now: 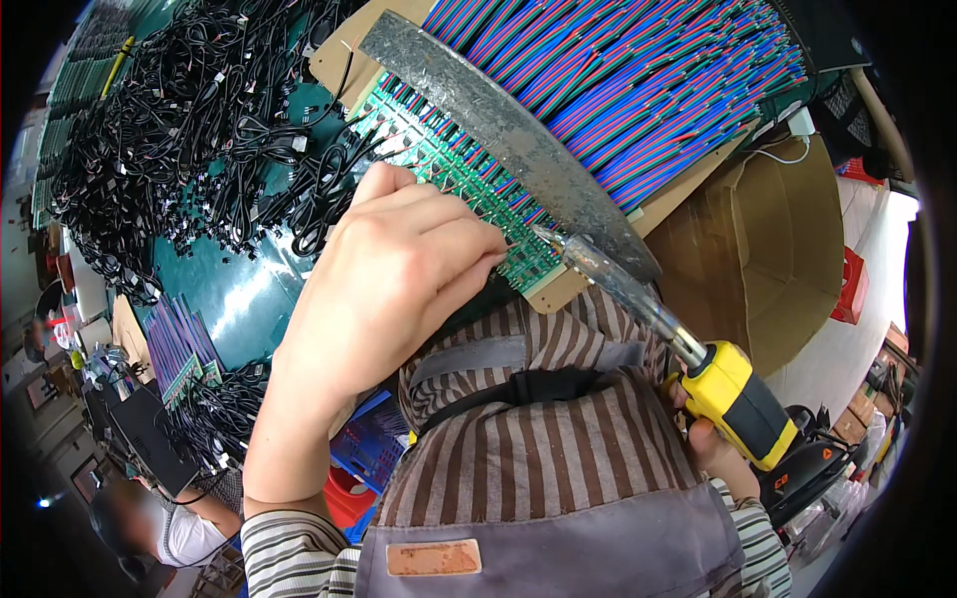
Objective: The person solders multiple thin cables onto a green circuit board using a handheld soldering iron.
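I find the green circuit boards (454, 159) on a tan board (548, 296), a metal bar (508, 130) along their far side. The left hand (399, 259) obstructs part, closed in a pinch; contents I cannot determine. The right hand (713, 450) grips a yellow-and-black soldering iron (733, 399), tip near the boards. Multicoloured wires (658, 110) lie beyond the bar, black cables (169, 130) leftward, a cardboard box (788, 249) rightward.

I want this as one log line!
left hand: pinched above green circuit boards | right hand: gripping yellow soldering tool | tip: near boards
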Available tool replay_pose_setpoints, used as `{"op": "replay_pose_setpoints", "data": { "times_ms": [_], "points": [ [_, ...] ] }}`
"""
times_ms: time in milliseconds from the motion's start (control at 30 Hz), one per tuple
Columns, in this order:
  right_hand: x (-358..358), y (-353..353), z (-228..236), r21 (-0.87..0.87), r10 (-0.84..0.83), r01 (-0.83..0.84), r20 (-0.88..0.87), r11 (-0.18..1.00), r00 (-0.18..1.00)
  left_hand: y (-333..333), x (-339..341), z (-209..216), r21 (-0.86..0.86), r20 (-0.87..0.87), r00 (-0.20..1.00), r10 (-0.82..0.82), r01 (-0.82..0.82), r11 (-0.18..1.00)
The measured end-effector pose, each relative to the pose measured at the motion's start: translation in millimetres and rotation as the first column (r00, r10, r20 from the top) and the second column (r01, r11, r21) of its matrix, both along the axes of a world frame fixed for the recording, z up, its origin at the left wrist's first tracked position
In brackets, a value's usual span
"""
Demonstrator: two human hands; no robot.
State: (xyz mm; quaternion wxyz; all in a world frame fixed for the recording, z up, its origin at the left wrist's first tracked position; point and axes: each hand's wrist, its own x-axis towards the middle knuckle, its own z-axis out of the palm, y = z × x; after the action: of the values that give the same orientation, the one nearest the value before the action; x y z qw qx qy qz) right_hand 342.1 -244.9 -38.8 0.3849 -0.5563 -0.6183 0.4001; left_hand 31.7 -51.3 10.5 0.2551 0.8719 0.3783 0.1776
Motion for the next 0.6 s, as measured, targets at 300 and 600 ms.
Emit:
{"op": "replay_pose_setpoints", "data": {
  "times_ms": [300, 600],
  "points": [
    [-12, 33, 21, 0.186, 0.094, -0.133, 0.209, 0.974, 0.973, -3, 8, -2, 0.022, -0.042, 0.999, 0.017, -0.016, 1.0],
    [-15, 33, 26, 0.086, 0.074, -0.089, 0.166, 0.992, 0.983, 9, 20, 10, -0.288, -0.132, 0.977, 0.165, -0.198, 0.937]
  ]
}}
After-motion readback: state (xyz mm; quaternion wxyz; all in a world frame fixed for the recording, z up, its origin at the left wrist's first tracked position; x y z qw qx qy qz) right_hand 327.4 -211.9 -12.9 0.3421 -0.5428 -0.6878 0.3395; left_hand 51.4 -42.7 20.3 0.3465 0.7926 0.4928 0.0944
